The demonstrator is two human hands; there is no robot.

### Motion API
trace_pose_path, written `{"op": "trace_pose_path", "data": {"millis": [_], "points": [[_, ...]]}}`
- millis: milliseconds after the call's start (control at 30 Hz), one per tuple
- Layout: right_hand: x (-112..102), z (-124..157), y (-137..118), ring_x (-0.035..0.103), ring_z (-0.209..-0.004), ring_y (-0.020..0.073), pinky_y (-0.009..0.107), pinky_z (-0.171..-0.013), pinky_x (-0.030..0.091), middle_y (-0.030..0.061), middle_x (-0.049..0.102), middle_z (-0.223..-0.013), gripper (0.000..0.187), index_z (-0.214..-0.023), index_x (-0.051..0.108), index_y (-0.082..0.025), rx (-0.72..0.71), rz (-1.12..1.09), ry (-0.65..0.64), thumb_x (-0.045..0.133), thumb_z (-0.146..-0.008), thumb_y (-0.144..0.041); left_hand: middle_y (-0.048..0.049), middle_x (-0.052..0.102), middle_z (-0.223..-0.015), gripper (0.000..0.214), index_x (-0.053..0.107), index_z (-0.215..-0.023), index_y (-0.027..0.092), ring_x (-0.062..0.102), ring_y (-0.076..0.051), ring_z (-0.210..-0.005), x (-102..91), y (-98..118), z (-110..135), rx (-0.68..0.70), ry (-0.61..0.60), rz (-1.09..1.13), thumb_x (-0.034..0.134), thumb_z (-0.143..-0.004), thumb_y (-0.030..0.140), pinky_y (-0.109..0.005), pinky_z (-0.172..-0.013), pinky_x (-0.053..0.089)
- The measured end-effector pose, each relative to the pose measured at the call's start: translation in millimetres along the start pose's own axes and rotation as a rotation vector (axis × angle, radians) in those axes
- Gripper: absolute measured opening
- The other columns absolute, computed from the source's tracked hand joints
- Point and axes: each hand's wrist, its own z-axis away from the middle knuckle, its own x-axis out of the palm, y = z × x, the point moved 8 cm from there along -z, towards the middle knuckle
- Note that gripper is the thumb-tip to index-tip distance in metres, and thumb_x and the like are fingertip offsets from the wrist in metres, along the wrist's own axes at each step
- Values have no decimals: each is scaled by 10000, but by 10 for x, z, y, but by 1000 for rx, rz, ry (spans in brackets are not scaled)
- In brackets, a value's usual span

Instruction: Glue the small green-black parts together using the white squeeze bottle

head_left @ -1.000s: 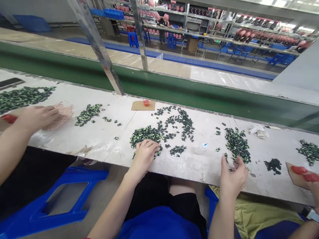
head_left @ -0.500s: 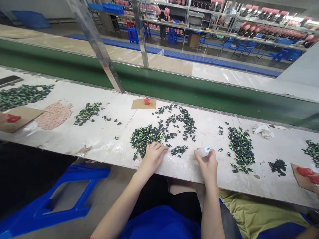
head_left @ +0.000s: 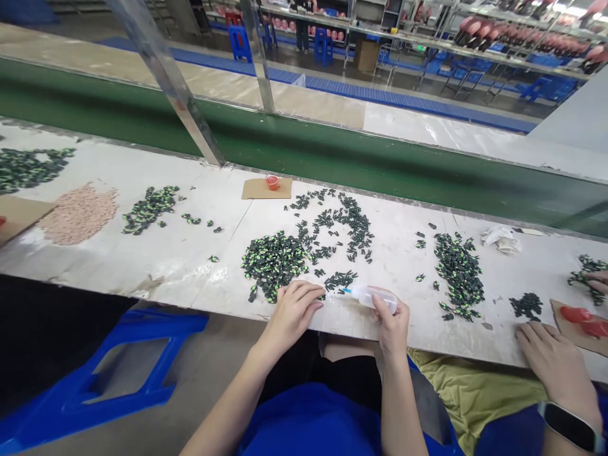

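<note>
My right hand is closed round a small clear squeeze bottle with a blue nozzle that points left. The nozzle tip is close to a little cluster of dark green pieces. My left hand rests at the near edge of the white bench, fingers curled and pinched near the bottle's tip; what they pinch is too small to name. A large heap of green and black pieces lies just beyond my left hand.
More green pieces lie scattered and heaped to the right and left. A pink pile is far left. A red cap on cardboard sits at the back. A neighbour's hand rests at right. A blue stool stands below.
My right hand came in from the right-hand heap, took up the squeeze bottle and turned its nozzle left toward my left hand. The neighbour's hand on the left went out of view; one appeared at right.
</note>
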Motion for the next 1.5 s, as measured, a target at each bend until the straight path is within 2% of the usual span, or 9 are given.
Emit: {"op": "trace_pose_path", "data": {"millis": [133,267,400,600,1500], "points": [[94,31,-41,468,-453,125,253,-447,370,-7,573,-501,303,-724,719,-148,30,13,42,725,-637,-438,-31,727,-943,112,617,-966,212,605,-185,-915,-15,-38,4,-68,53,-6,514,-923,205,-348,-767,313],[142,12,-91,472,-457,128,259,-457,386,-9,550,-478,295,-639,675,-150,14,43,76,690,-660,-444,-18,745,-901,85,627,-941,222,630,-178,-864,-43,-55,7,-89,137,-10,552,-902,208,-355,-757,290],[221,-11,-146,458,-462,116,250,-472,393,-15,532,-478,299,-584,623,-158,-33,91,26,661,-700,-431,-3,754,-868,75,647,-907,230,653,-170,-839,-55,-77,21,-90,183,13,578,-887,206,-357,-759,279],[286,10,-151,448,-463,113,241,-471,391,-15,521,-471,340,-540,586,-163,-29,176,-24,657,-717,-444,4,758,-836,82,661,-884,231,678,-168,-835,-100,-48,33,-75,241,-14,585,-889,201,-361,-761,265],[282,1,-72,416,-460,104,225,-454,342,-32,470,-465,356,-564,613,-146,-9,228,-40,646,-727,-460,21,755,-795,100,679,-847,237,680,-155,-800,-112,-44,22,-80,259,-11,591,-892,222,-360,-753,273]]}}
